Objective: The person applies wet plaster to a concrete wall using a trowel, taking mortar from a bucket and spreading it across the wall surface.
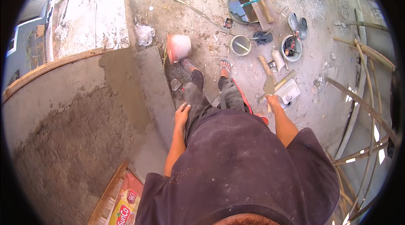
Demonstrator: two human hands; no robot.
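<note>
My left hand [182,114] hangs beside my left trouser leg [195,96], fingers loosely apart and empty. Along that side runs a low wall [67,111] of grey mortar, with a smoother, damp-looking patch [124,88] near its end and a ledge [152,73]. In my right hand [273,102] is a trowel [268,85], its blade pointing away from me. A tipped red-and-white bucket [178,48] lies by my left sandalled foot [191,65].
Ahead lie a water-filled tub [240,5] with planks [261,10] across it, a small pail [236,39], a tool bucket [297,50], sandals [294,22] and wood pieces [287,79]. Bamboo poles [358,107] line the right. A printed red package [128,191] sits low left.
</note>
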